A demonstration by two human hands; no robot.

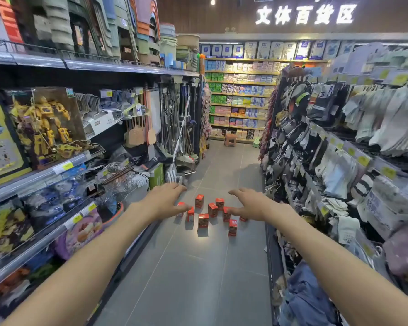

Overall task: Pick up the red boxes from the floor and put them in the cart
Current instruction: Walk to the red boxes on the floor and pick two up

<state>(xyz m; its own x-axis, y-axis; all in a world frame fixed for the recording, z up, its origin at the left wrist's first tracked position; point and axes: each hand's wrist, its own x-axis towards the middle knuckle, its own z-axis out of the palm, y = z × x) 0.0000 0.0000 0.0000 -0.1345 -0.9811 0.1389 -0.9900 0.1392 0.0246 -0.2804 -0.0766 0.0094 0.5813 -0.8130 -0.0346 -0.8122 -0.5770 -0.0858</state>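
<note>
Shop aisle floor (198, 267): red boxes (203, 221) upright, long axes vertical.

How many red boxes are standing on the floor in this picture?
9 red boxes stand clustered on the aisle floor: seven between the left hand and right hand, two partly hidden behind them; more may be hidden.

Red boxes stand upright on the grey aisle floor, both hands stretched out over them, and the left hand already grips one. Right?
Not quite. The head view shows the left hand gripping nothing; its fingers are spread and empty, like the right hand. The red boxes do stand upright on the grey floor.
</note>
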